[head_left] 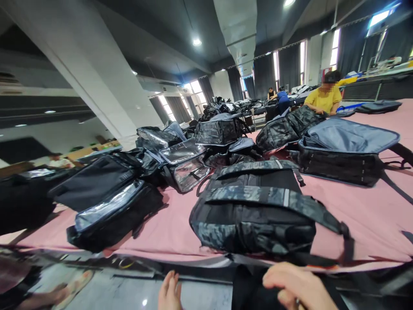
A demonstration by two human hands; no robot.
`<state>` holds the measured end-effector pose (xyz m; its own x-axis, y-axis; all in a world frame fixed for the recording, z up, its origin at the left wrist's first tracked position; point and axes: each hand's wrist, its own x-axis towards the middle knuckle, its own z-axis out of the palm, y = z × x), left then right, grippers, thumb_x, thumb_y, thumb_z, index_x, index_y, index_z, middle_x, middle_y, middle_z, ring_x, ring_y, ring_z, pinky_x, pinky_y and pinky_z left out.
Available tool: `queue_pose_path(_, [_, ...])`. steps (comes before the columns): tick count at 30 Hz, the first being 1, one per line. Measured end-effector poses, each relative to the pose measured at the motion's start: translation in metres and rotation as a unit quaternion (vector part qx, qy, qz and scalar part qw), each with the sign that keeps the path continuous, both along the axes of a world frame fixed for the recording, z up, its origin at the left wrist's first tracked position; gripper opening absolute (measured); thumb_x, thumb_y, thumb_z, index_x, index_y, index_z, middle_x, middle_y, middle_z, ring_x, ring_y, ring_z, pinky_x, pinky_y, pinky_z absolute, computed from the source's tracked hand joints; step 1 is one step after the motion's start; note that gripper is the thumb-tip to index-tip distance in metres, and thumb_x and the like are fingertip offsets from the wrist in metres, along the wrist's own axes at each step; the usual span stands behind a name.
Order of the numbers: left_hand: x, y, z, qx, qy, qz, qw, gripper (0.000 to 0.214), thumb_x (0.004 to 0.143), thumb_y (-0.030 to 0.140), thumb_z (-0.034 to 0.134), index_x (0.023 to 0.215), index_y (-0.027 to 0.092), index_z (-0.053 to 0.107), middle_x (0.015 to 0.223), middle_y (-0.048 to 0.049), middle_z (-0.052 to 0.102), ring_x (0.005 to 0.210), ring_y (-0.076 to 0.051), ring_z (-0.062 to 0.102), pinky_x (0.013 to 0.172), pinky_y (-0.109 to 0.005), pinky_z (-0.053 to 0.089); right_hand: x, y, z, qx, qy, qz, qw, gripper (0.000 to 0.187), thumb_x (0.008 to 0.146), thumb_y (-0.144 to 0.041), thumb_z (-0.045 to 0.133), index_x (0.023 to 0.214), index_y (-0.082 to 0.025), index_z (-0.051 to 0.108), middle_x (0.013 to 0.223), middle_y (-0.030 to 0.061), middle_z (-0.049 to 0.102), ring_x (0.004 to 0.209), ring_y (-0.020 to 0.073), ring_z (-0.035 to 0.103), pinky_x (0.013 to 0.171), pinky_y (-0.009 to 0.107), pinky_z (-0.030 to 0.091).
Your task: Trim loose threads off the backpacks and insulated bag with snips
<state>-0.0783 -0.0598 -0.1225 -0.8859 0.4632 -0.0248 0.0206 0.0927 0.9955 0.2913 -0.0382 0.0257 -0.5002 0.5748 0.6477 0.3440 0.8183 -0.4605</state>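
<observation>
At the bottom of the view, below the table edge, my left hand (170, 292) is raised with its fingers stretched out and nothing visible in it. My right hand (298, 286) is to its right, fingers curled together. A sliver of something small shows under those fingers, too cut off to name. Nearest to both hands lies a dark camouflage backpack (254, 215) with its shoulder straps facing up, resting on the pink table cover (180, 234). Neither hand touches the backpack.
An open black bag with silvery lining (109, 206) lies to the left. On the right sits an open camouflage bag with a grey-blue lid (342, 159). More bags are heaped behind. A person in a yellow top (324, 101) works across the table; a person's foot (75, 286) shows lower left.
</observation>
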Motion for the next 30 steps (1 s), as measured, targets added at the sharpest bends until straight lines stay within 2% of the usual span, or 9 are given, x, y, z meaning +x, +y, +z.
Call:
queue_pose_path(3, [0.007, -0.012, -0.008, -0.025, -0.102, -0.078, 0.991, 0.044, 0.067, 0.048, 0.057, 0.098, 0.018, 0.051, 0.131, -0.0137, 0.05, 0.115, -0.031, 0.054, 0.086, -0.037, 0.054, 0.033, 0.01, 0.024, -0.029, 0.049, -0.04, 0.998, 0.046, 0.081, -0.014, 0.041, 0.119, -0.04, 0.048, 0.104, -0.003, 0.065, 0.09, 0.0149, 0.065, 0.072, 0.02, 0.056])
queue_pose_path(5, [0.027, -0.01, -0.002, -0.026, -0.109, -0.123, 0.986, 0.043, 0.067, 0.048, 0.059, 0.099, 0.019, 0.053, 0.126, -0.0113, 0.054, 0.106, -0.03, 0.06, 0.084, -0.039, 0.055, 0.054, 0.024, 0.028, -0.046, 0.047, -0.112, 0.992, 0.033, 0.085, -0.018, 0.042, 0.11, -0.033, 0.058, 0.104, -0.0008, 0.065, 0.092, 0.0154, 0.064, 0.076, 0.021, 0.055])
queue_pose_path(10, [0.109, 0.009, 0.052, 0.005, 0.071, -0.203, 0.977, 0.042, 0.078, 0.047, 0.051, 0.112, 0.022, 0.052, 0.126, -0.0075, 0.055, 0.118, -0.027, 0.052, 0.095, -0.037, 0.049, 0.091, 0.081, 0.001, -0.188, 0.126, -0.335, 0.915, 0.031, 0.081, -0.045, 0.05, 0.087, -0.02, 0.068, 0.091, 0.0064, 0.068, 0.084, 0.0219, 0.064, 0.066, 0.03, 0.054])
queue_pose_path(12, [0.142, 0.011, 0.076, 0.017, 0.187, -0.221, 0.957, 0.038, 0.083, 0.043, 0.045, 0.116, 0.025, 0.05, 0.127, -0.0057, 0.054, 0.119, -0.025, 0.051, 0.099, -0.039, 0.046, 0.096, 0.104, -0.016, -0.248, 0.213, -0.35, 0.878, 0.034, 0.073, -0.045, 0.058, 0.09, -0.017, 0.067, 0.09, 0.0082, 0.067, 0.083, 0.0232, 0.063, 0.063, 0.032, 0.053])
queue_pose_path(15, [0.185, 0.009, 0.098, 0.111, 0.401, -0.262, 0.871, 0.038, 0.086, 0.037, 0.043, 0.123, 0.028, 0.046, 0.132, -0.0086, 0.048, 0.124, -0.026, 0.044, 0.104, -0.046, 0.038, 0.093, 0.124, -0.036, -0.309, 0.28, -0.321, 0.85, 0.041, 0.062, -0.046, 0.067, 0.087, -0.014, 0.064, 0.082, 0.0069, 0.065, 0.076, 0.0216, 0.061, 0.06, 0.031, 0.051])
queue_pose_path(19, [0.222, 0.01, 0.105, 0.151, 0.595, -0.302, 0.729, 0.052, 0.08, 0.046, 0.053, 0.127, 0.024, 0.048, 0.122, -0.0125, 0.056, 0.121, -0.03, 0.045, 0.111, -0.053, 0.017, 0.084, 0.126, -0.048, -0.356, 0.302, -0.301, 0.832, 0.052, 0.055, -0.054, 0.067, 0.084, -0.012, 0.058, 0.061, 0.0012, 0.054, 0.054, 0.0134, 0.051, 0.045, 0.024, 0.041])
queue_pose_path(24, [0.212, 0.026, 0.101, 0.136, 0.67, -0.272, 0.677, 0.055, 0.074, 0.032, 0.061, 0.126, 0.018, 0.049, 0.115, -0.0109, 0.062, 0.115, -0.026, 0.049, 0.113, -0.048, 0.014, 0.08, 0.098, -0.044, -0.431, 0.303, -0.229, 0.819, 0.056, 0.055, -0.055, 0.069, 0.088, -0.011, 0.054, 0.049, -0.0077, 0.038, 0.04, 0.0045, 0.029, 0.038, 0.019, 0.024])
queue_pose_path(28, [0.156, 0.035, 0.097, 0.117, 0.694, -0.335, 0.626, 0.062, 0.074, 0.027, 0.058, 0.132, 0.017, 0.04, 0.123, -0.0122, 0.057, 0.127, -0.029, 0.039, 0.112, -0.051, 0.015, 0.069, 0.066, -0.034, -0.48, 0.31, -0.159, 0.805, 0.053, 0.058, -0.05, 0.071, 0.092, -0.011, 0.057, 0.051, -0.0066, 0.041, 0.041, 0.0037, 0.028, 0.04, 0.018, 0.022])
queue_pose_path(30, [0.118, 0.035, 0.094, 0.082, 0.68, -0.352, 0.638, 0.056, 0.078, 0.022, 0.051, 0.133, 0.021, 0.038, 0.13, -0.0109, 0.052, 0.132, -0.029, 0.033, 0.111, -0.051, 0.021, 0.057, 0.052, -0.03, -0.476, 0.312, -0.163, 0.806, 0.047, 0.06, -0.046, 0.071, 0.091, -0.012, 0.06, 0.057, -0.0032, 0.048, 0.045, 0.006, 0.037, 0.042, 0.019, 0.028])
